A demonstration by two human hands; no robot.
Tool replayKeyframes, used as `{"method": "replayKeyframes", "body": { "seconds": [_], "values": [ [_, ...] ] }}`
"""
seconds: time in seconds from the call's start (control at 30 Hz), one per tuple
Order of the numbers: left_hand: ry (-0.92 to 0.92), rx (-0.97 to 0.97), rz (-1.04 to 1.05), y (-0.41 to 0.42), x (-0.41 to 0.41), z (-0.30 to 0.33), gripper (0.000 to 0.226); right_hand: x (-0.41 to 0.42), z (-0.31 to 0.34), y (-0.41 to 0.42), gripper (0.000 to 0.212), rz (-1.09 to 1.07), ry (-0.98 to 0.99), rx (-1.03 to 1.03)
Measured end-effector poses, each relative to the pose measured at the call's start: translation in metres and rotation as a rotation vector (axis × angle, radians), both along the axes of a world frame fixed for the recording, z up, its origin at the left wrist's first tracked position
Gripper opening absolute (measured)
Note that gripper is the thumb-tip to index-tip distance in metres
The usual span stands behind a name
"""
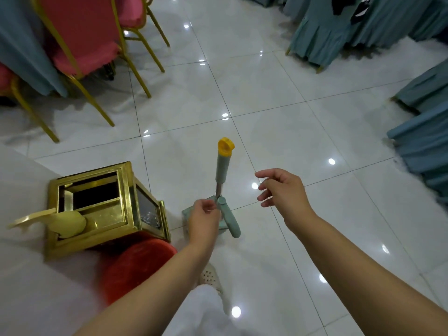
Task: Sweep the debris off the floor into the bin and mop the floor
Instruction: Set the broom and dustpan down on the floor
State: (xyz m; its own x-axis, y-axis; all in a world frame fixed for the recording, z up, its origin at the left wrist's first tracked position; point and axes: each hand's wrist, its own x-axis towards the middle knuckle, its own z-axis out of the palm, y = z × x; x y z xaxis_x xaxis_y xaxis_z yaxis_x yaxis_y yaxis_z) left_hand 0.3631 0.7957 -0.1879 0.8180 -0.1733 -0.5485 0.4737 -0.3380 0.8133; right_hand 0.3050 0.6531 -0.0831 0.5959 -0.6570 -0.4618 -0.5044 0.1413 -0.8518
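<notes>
Nearest, at 6 o'clock: a white trouser leg point(206, 309) and a perforated pale shoe point(210, 277) on the tile. Left hand point(204, 218) just below centre, fingers curled round the thin metal shaft of the mop handle point(223, 169), which stands near upright, foreshortened toward the camera, grey-green grip sleeve and yellow cap on top. Right hand point(281, 190) at 3 o'clock of the handle, apart from it, fingers loosely spread, gripping nothing. The mop head point(188, 215), a grey-green plate, sits flat on the floor under the left hand with a squeeze lever point(229, 221) beside it. Judgement: light, stiff pole; slick where the metal is bare, so the sleeve near the cap looks the better hold for the free hand. At 8 o'clock, a red bin point(135, 265), partly under a brass-framed glass box point(106, 204) that rests on a white table point(21, 263); a cream paddle-shaped piece point(55, 220) lies across the box. Floor point(278, 98): glossy white tile, dark grout lines, ceiling lights mirrored; likely slippery when wet. No debris made out. Farther, 10 to 11 o'clock: pink-cushioned chairs point(82, 32) on gold legs. 1 to 3 o'clock: teal-draped chairs point(339, 32).
</notes>
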Motion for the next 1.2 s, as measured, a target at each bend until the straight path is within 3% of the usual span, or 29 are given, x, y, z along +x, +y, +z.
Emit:
{"method": "replayKeyframes", "body": {
  "seconds": [0.2,0.63,0.93,1.2],
  "values": [
    [-0.14,-0.085,-0.227,-0.001,-0.04,0.035,0.023,-0.079,-0.002,0.008,0.033,-0.167,-0.002,0.024],
    [-0.175,-0.154,-0.819,-0.059,-0.205,0.069,0.022,-0.32,-0.019,0.029,0.033,-0.801,-0.001,0.094],
    [-0.114,-0.212,-1.46,-0.127,-0.334,0.087,0.019,-0.453,-0.005,0.061,0.033,-1.34,-0.002,0.129],
    [-0.085,-0.224,-1.971,-0.143,-0.415,0.088,0.018,-0.498,-0.009,0.13,0.034,-1.877,-0.037,0.19]
  ]
}}
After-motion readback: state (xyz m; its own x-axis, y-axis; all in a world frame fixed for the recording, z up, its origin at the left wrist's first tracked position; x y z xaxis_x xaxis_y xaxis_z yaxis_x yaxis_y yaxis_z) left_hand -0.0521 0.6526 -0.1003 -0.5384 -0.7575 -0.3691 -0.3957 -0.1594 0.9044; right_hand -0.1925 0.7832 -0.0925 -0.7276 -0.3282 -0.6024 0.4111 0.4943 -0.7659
